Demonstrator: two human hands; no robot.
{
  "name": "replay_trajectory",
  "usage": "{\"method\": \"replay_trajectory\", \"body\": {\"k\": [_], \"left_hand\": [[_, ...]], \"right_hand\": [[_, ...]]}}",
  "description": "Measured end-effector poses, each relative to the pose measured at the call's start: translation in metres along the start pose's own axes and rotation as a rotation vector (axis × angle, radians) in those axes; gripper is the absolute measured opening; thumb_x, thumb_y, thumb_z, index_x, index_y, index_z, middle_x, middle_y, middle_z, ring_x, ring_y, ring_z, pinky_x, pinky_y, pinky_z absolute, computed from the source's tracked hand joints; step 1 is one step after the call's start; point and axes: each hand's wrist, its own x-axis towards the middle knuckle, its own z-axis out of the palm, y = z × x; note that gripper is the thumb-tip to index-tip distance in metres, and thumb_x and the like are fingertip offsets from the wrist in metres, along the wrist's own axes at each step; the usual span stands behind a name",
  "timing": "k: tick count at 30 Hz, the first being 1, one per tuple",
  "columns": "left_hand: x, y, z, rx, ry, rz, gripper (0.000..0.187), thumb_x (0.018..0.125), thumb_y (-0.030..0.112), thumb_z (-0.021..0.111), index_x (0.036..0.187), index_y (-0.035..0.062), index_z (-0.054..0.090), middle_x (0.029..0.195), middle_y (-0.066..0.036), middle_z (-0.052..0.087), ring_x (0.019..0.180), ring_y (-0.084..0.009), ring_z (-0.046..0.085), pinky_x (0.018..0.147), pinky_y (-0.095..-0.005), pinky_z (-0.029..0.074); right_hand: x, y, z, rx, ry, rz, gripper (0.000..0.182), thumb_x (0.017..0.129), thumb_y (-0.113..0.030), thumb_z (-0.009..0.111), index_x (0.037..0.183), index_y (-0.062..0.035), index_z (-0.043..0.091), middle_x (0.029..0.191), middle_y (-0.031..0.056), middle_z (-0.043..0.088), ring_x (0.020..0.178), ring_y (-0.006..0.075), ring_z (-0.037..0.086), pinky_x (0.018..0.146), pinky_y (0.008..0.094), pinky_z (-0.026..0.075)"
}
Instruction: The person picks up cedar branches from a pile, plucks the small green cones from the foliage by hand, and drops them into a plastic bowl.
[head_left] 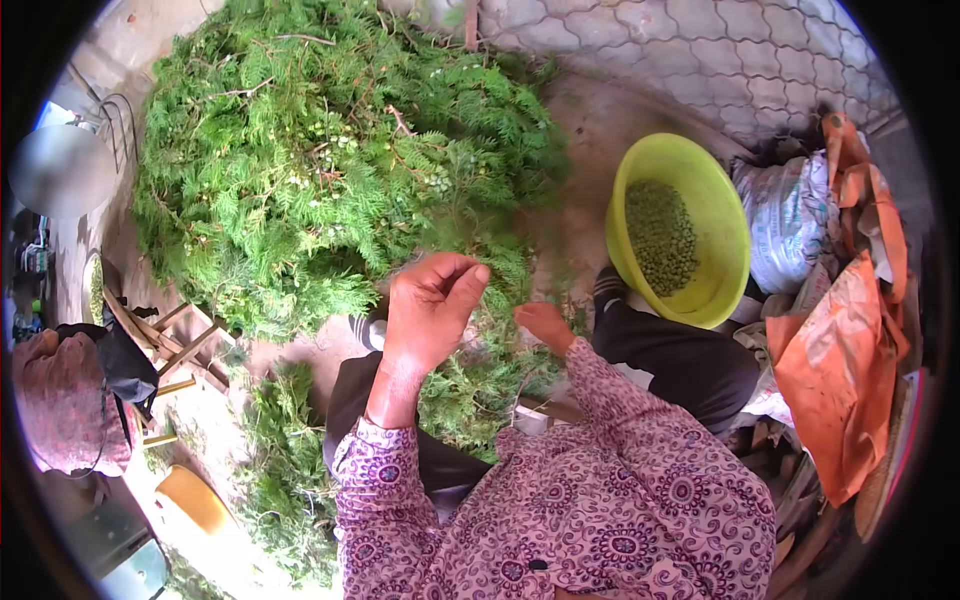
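My left hand is raised in front of the heap of cut evergreen branches, thumb pressed to curled fingers. I cannot tell what is in that pinch. Lower and to the right, my right hand is closed just above loose green sprigs between my knees; its grip is hidden. The branches carry flat feathery leaves, small pale green cones and brown twigs. Beside my right knee a yellow-green basin stands tilted, with many small green cones in its bottom.
A filled white sack and orange sacking lie right of the basin. More branches lie at lower left, near a wooden stool frame, a yellow-orange container and another person. A patterned paved surface runs along the back.
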Motion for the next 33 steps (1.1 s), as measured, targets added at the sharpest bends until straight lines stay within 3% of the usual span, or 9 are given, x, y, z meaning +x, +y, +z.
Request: {"method": "replay_trajectory", "body": {"k": [1, 3, 9, 12, 18, 20, 23, 27, 33], "left_hand": [[0.001, -0.004, 0.004, -0.006, -0.006, 0.018, 0.011, 0.084, 0.01, 0.057, 0.085, -0.0008, 0.061, 0.071, -0.001, 0.058, 0.065, -0.0057, 0.052, 0.06, -0.0189, 0.042], [0.004, -0.011, 0.012, -0.035, 0.047, 0.006, 0.015, 0.081, 0.012, 0.06, 0.08, -0.0023, 0.061, 0.064, -0.001, 0.056, 0.059, -0.0047, 0.048, 0.052, -0.0202, 0.04], [0.004, -0.039, 0.055, 0.093, -0.039, -0.09, 0.031, 0.082, 0.017, 0.059, 0.104, -0.0042, 0.055, 0.092, -0.009, 0.061, 0.083, -0.0139, 0.056, 0.073, -0.0248, 0.045], [0.003, -0.04, 0.073, -0.322, -0.229, -0.227, 0.022, 0.083, 0.016, 0.055, 0.093, -0.0033, 0.057, 0.079, -0.003, 0.058, 0.071, -0.0112, 0.054, 0.063, -0.0251, 0.045], [0.001, -0.033, 0.085, -0.541, -0.212, -0.15, 0.011, 0.082, 0.009, 0.054, 0.08, -0.0007, 0.058, 0.067, 0.001, 0.054, 0.057, -0.005, 0.048, 0.052, -0.0194, 0.041], [0.0, -0.028, 0.085, -0.513, -0.195, -0.142, 0.011, 0.082, 0.009, 0.055, 0.075, 0.0, 0.057, 0.064, 0.001, 0.053, 0.056, -0.0049, 0.047, 0.051, -0.02, 0.041], [-0.002, -0.026, 0.082, -0.389, -0.196, -0.145, 0.013, 0.081, 0.008, 0.055, 0.07, 0.0011, 0.057, 0.061, 0.002, 0.052, 0.053, -0.0042, 0.045, 0.049, -0.0204, 0.04], [-0.006, -0.026, 0.081, -0.101, -0.282, -0.072, 0.011, 0.079, 0.008, 0.057, 0.071, 0.0014, 0.059, 0.059, 0.004, 0.05, 0.053, -0.0027, 0.042, 0.048, -0.0203, 0.036], [-0.004, -0.035, 0.076, -0.038, -0.355, 0.002, 0.012, 0.08, 0.011, 0.056, 0.076, 0.0011, 0.061, 0.06, 0.004, 0.051, 0.053, -0.0033, 0.042, 0.049, -0.0212, 0.036]], "right_hand": [[-0.015, -0.021, -0.011, -0.008, 0.016, -0.009, 0.03, 0.079, -0.021, 0.058, 0.1, -0.0002, 0.061, 0.088, 0.0068, 0.063, 0.077, 0.0121, 0.057, 0.071, 0.0257, 0.045], [-0.055, -0.081, -0.033, 0.434, -0.057, -0.015, 0.03, 0.081, -0.016, 0.057, 0.107, 0.0004, 0.058, 0.095, 0.001, 0.06, 0.083, 0.0054, 0.05, 0.074, 0.0215, 0.041], [-0.118, -0.16, -0.058, 0.583, -0.118, -0.324, 0.029, 0.083, -0.006, 0.053, 0.111, 0.0006, 0.054, 0.1, 0.0017, 0.058, 0.092, 0.0069, 0.051, 0.082, 0.0223, 0.04], [-0.13, -0.171, -0.059, 0.548, -0.13, -0.377, 0.026, 0.082, -0.005, 0.053, 0.108, 0.0018, 0.055, 0.101, 0.0026, 0.058, 0.095, 0.0078, 0.051, 0.084, 0.0233, 0.04], [-0.141, -0.177, -0.071, 0.464, -0.136, -0.37, 0.022, 0.083, -0.007, 0.054, 0.102, 0.0029, 0.057, 0.094, 0.0014, 0.06, 0.083, 0.007, 0.052, 0.075, 0.0216, 0.042], [-0.138, -0.171, -0.087, 0.155, 0.131, -0.336, 0.021, 0.083, -0.008, 0.054, 0.1, 0.0029, 0.057, 0.089, 0.0008, 0.059, 0.077, 0.0064, 0.052, 0.07, 0.0214, 0.043], [-0.14, -0.178, -0.111, 0.392, 0.387, -0.353, 0.022, 0.082, -0.009, 0.055, 0.1, 0.003, 0.057, 0.089, 0.0017, 0.058, 0.077, 0.0065, 0.052, 0.068, 0.022, 0.044], [-0.132, -0.197, -0.112, 0.326, 0.453, -0.489, 0.024, 0.081, -0.009, 0.057, 0.101, 0.003, 0.056, 0.092, 0.0034, 0.057, 0.079, 0.007, 0.052, 0.07, 0.0218, 0.043], [-0.127, -0.196, -0.102, 0.183, 0.298, -0.506, 0.023, 0.081, -0.01, 0.058, 0.1, 0.002, 0.055, 0.095, 0.0027, 0.056, 0.085, 0.0073, 0.05, 0.075, 0.0217, 0.041]]}}
